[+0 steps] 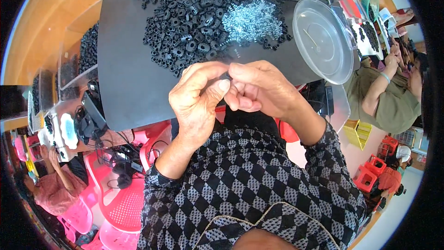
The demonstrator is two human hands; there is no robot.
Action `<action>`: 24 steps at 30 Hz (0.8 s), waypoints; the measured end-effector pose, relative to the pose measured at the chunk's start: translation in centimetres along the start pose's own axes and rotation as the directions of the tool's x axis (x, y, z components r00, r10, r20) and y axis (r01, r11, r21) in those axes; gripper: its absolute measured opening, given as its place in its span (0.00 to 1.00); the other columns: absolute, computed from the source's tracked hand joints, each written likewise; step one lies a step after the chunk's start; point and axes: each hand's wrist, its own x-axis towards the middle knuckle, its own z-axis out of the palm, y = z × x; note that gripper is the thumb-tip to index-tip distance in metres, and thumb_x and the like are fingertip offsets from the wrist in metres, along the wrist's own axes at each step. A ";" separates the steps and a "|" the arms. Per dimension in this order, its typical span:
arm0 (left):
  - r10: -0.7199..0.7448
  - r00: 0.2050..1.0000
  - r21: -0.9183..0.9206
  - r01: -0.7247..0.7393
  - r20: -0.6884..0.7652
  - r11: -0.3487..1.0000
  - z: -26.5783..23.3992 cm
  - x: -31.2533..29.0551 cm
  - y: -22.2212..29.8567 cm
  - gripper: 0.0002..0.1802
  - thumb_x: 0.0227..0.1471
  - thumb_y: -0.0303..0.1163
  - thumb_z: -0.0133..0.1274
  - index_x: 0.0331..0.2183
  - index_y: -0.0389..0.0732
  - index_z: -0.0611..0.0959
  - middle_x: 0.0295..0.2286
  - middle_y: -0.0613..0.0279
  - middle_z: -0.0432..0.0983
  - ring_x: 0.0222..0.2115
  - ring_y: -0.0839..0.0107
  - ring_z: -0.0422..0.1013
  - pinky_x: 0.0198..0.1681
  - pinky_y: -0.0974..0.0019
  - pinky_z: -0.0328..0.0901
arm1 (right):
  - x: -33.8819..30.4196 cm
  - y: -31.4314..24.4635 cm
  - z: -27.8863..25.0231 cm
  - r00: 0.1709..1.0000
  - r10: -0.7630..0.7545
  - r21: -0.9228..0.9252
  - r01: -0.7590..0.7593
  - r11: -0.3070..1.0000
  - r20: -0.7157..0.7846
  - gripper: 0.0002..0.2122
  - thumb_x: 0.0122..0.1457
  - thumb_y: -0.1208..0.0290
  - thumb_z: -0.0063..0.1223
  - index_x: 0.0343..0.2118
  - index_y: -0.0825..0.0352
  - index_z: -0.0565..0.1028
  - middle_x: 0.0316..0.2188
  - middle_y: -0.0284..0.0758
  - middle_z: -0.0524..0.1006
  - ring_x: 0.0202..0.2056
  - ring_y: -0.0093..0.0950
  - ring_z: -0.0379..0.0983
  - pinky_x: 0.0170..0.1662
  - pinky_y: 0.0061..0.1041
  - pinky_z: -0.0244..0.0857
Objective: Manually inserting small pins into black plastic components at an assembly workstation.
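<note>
The left hand [196,93] and right hand [259,90] meet fingertip to fingertip, pinching one small black part [225,76] between them (only a sliver of it shows). They hover just this side of the black mat [125,65]. Farther up the mat lies a heap of black pieces [185,23], with a patch of silvery bits [252,18] beside it. A clear round lid [323,39] rests at the mat's right edge.

A wooden table [55,4] carries a black mat [129,65]. On the mat lie a heap of small black ring-shaped parts [194,14], a patch of tiny silvery pieces [252,18], and a clear round plastic lid [323,39] at its right edge.
</note>
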 end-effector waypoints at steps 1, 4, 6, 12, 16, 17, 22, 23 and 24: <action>0.002 1.000 -0.005 -0.002 0.003 1.000 0.0 0.0 0.1 0.08 0.44 0.20 0.59 0.32 0.33 0.82 0.32 0.58 0.78 0.33 0.69 0.72 0.39 0.68 0.66 | 0.1 0.0 0.0 1.000 -0.003 -0.002 0.003 1.000 -0.005 0.18 0.62 0.57 0.47 0.30 0.71 0.74 0.21 0.36 0.75 0.14 0.16 0.62 0.17 0.17 0.64; -0.063 0.998 -0.057 0.061 -0.026 0.997 0.0 -0.1 0.1 0.08 0.46 0.22 0.59 0.33 0.31 0.81 0.32 0.57 0.78 0.34 0.69 0.72 0.40 0.69 0.66 | 0.4 -0.2 0.1 1.000 0.021 0.082 -0.023 0.996 0.023 0.16 0.61 0.60 0.50 0.30 0.71 0.75 0.20 0.36 0.75 0.13 0.16 0.61 0.14 0.14 0.59; -0.029 0.998 -0.071 0.025 -0.063 0.997 0.0 -0.3 -0.5 0.09 0.46 0.23 0.59 0.33 0.31 0.81 0.33 0.56 0.78 0.34 0.67 0.73 0.41 0.68 0.66 | 0.8 0.5 0.1 1.000 0.015 0.106 -0.016 0.994 0.007 0.15 0.61 0.61 0.50 0.29 0.71 0.75 0.20 0.36 0.75 0.13 0.15 0.61 0.13 0.14 0.56; -0.041 0.997 -0.009 0.040 -0.072 0.999 0.4 -0.3 -0.6 0.07 0.45 0.22 0.59 0.31 0.31 0.83 0.32 0.51 0.79 0.36 0.65 0.73 0.44 0.66 0.66 | 1.2 1.9 0.4 0.993 -0.031 0.192 0.053 0.980 -0.115 0.14 0.57 0.67 0.55 0.21 0.73 0.74 0.17 0.38 0.74 0.12 0.18 0.61 0.12 0.15 0.50; -0.044 0.994 -0.026 0.042 -0.097 0.999 0.7 -0.5 -0.6 0.08 0.44 0.24 0.59 0.30 0.31 0.83 0.31 0.52 0.79 0.36 0.64 0.73 0.46 0.63 0.65 | 0.9 1.9 0.8 0.991 -0.020 0.228 0.050 0.972 -0.133 0.12 0.58 0.69 0.52 0.23 0.73 0.74 0.15 0.34 0.69 0.13 0.18 0.59 0.18 0.18 0.54; -0.038 0.994 -0.028 0.036 -0.098 0.999 0.8 -0.5 -0.5 0.08 0.44 0.24 0.59 0.30 0.31 0.83 0.31 0.52 0.79 0.36 0.64 0.73 0.46 0.63 0.65 | 0.7 1.8 0.9 0.991 -0.025 0.223 0.054 0.973 -0.132 0.12 0.58 0.69 0.52 0.23 0.73 0.74 0.15 0.34 0.69 0.13 0.18 0.59 0.18 0.18 0.54; -0.007 0.999 -0.039 0.005 -0.043 0.999 0.8 -0.2 -0.4 0.10 0.45 0.26 0.59 0.31 0.30 0.83 0.31 0.51 0.79 0.36 0.64 0.73 0.45 0.63 0.65 | 0.6 1.9 0.8 0.979 -0.060 0.170 0.094 0.981 -0.193 0.14 0.54 0.66 0.57 0.19 0.72 0.74 0.15 0.37 0.72 0.12 0.18 0.60 0.13 0.17 0.50; 0.006 1.000 -0.021 -0.006 -0.002 1.000 0.8 0.3 -0.5 0.10 0.46 0.25 0.58 0.32 0.29 0.82 0.33 0.50 0.79 0.37 0.63 0.73 0.45 0.64 0.66 | 1.0 2.0 0.5 0.970 -0.109 0.110 0.135 0.985 -0.216 0.15 0.55 0.64 0.57 0.19 0.71 0.74 0.14 0.35 0.71 0.12 0.18 0.60 0.12 0.18 0.50; -0.002 1.000 0.002 0.002 0.026 1.000 0.8 0.5 -0.5 0.10 0.47 0.25 0.57 0.33 0.29 0.82 0.35 0.49 0.78 0.37 0.63 0.73 0.45 0.65 0.66 | 0.7 1.6 0.2 0.981 -0.047 0.161 0.079 0.984 -0.188 0.14 0.56 0.63 0.55 0.20 0.70 0.74 0.15 0.34 0.71 0.12 0.18 0.61 0.12 0.18 0.52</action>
